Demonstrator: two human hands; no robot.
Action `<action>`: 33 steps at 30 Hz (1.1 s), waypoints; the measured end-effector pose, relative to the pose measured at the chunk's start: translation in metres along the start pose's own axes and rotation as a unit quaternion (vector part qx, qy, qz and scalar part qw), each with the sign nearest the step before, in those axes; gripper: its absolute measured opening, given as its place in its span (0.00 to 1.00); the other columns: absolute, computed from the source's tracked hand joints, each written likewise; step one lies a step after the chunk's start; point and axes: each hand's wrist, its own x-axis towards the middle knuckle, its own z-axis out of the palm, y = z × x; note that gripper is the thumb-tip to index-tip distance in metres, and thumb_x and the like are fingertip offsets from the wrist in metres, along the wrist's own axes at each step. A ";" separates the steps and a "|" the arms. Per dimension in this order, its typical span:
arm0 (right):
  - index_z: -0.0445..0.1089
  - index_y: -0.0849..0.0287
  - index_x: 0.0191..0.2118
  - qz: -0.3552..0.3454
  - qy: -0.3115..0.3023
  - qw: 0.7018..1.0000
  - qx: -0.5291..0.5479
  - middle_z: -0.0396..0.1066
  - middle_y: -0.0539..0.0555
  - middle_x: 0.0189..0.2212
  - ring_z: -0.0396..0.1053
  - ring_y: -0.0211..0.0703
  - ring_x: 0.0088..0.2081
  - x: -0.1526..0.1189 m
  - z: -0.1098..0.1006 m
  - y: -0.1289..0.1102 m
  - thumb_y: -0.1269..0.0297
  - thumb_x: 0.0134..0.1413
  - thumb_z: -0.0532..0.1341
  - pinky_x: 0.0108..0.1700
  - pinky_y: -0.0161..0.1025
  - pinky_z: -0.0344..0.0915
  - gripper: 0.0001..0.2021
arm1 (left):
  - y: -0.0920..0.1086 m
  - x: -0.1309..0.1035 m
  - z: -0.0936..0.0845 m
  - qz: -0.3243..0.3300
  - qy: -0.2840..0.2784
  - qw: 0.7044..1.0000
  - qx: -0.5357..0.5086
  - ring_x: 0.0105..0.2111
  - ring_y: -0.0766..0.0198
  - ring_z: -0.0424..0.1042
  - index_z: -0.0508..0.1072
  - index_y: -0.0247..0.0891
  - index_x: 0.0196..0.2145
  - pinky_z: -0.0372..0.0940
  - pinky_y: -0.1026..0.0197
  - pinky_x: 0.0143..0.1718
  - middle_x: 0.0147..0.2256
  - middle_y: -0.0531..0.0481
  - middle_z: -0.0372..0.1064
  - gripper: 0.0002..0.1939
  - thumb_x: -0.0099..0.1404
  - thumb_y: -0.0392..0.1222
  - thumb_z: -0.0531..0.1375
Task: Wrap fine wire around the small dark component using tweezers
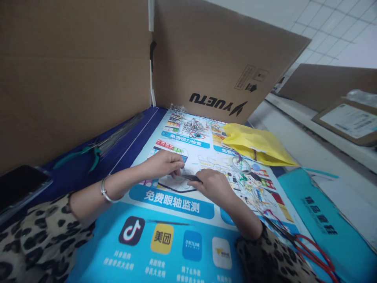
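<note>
My left hand (168, 162) is closed in a pinch, with a thin wire (190, 171) curving from its fingertips. Facing it, my right hand (212, 183) is closed around a slim, dark metal tool that looks like tweezers (191, 178). The tool's tip points toward the left fingers, over a printed poster (173, 245). Blur hides the fine detail between the two hands. Tangled wire pieces (194, 127) lie farther back on the poster, and more coloured wires (256, 190) are spread right of my right hand.
Red-handled scissors (316, 251) lie by my right forearm. Teal-handled pliers (94, 157), a bundle of straight wires (120, 131) and a phone (23, 190) are on the left. Cardboard walls (212, 59) stand behind. A clear tape roll (240, 164), yellow bag (256, 143) and teal bag (324, 212) sit right.
</note>
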 end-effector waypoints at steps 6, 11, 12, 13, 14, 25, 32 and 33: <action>0.66 0.59 0.27 -0.003 0.108 0.994 -0.008 0.67 0.52 0.25 0.62 0.39 0.31 -0.001 0.008 0.003 0.48 0.55 0.50 0.32 0.36 0.50 0.20 | -0.001 0.003 0.003 -0.063 0.033 0.996 -0.049 0.20 0.67 0.71 0.66 0.34 0.23 0.62 0.68 0.21 0.22 0.49 0.72 0.09 0.58 0.40 0.53; 0.65 0.59 0.25 -0.041 0.223 0.971 -0.077 0.62 0.53 0.24 0.56 0.41 0.31 -0.004 0.005 0.001 0.51 0.55 0.53 0.35 0.39 0.48 0.17 | -0.004 0.005 0.008 -0.106 0.055 0.976 -0.181 0.19 0.68 0.70 0.65 0.34 0.25 0.59 0.69 0.19 0.21 0.50 0.71 0.08 0.58 0.41 0.54; 0.64 0.58 0.25 -0.053 0.231 0.966 -0.099 0.62 0.52 0.23 0.55 0.42 0.30 -0.005 0.003 -0.001 0.51 0.55 0.53 0.34 0.40 0.47 0.16 | -0.004 0.005 0.010 -0.109 0.058 0.972 -0.198 0.18 0.68 0.70 0.65 0.34 0.25 0.59 0.69 0.19 0.21 0.51 0.71 0.09 0.58 0.42 0.54; 0.64 0.58 0.25 -0.066 0.238 0.962 -0.120 0.61 0.52 0.23 0.54 0.42 0.30 -0.006 0.002 -0.002 0.52 0.55 0.53 0.34 0.41 0.46 0.16 | -0.005 0.005 0.011 -0.112 0.059 0.969 -0.210 0.18 0.68 0.70 0.65 0.34 0.26 0.59 0.69 0.18 0.20 0.52 0.70 0.09 0.58 0.43 0.53; 0.64 0.58 0.26 -0.077 0.242 0.957 -0.137 0.60 0.52 0.23 0.54 0.42 0.30 -0.007 0.001 -0.004 0.52 0.55 0.52 0.34 0.41 0.46 0.16 | -0.005 0.004 0.014 -0.115 0.060 0.968 -0.216 0.17 0.68 0.70 0.65 0.34 0.26 0.59 0.69 0.18 0.19 0.52 0.70 0.09 0.58 0.43 0.53; 0.67 0.57 0.35 -0.105 0.229 0.951 -0.179 0.62 0.53 0.25 0.54 0.42 0.30 -0.012 -0.001 -0.010 0.60 0.59 0.49 0.34 0.43 0.44 0.11 | -0.007 0.003 0.026 -0.114 0.055 0.962 -0.240 0.14 0.68 0.68 0.66 0.33 0.27 0.57 0.70 0.15 0.17 0.55 0.66 0.12 0.59 0.46 0.53; 0.67 0.57 0.34 -0.106 0.238 0.946 -0.192 0.62 0.52 0.24 0.53 0.42 0.30 -0.012 0.000 -0.010 0.62 0.57 0.51 0.33 0.43 0.44 0.09 | -0.007 0.002 0.028 -0.116 0.051 0.964 -0.235 0.13 0.69 0.68 0.66 0.33 0.25 0.57 0.70 0.14 0.17 0.56 0.63 0.11 0.59 0.43 0.53; 0.67 0.57 0.34 -0.108 0.238 0.946 -0.194 0.62 0.52 0.24 0.53 0.41 0.30 -0.012 0.000 -0.010 0.63 0.57 0.52 0.33 0.43 0.44 0.08 | -0.006 0.002 0.028 -0.120 0.050 0.964 -0.233 0.13 0.69 0.68 0.66 0.33 0.25 0.57 0.70 0.14 0.17 0.57 0.63 0.11 0.59 0.43 0.53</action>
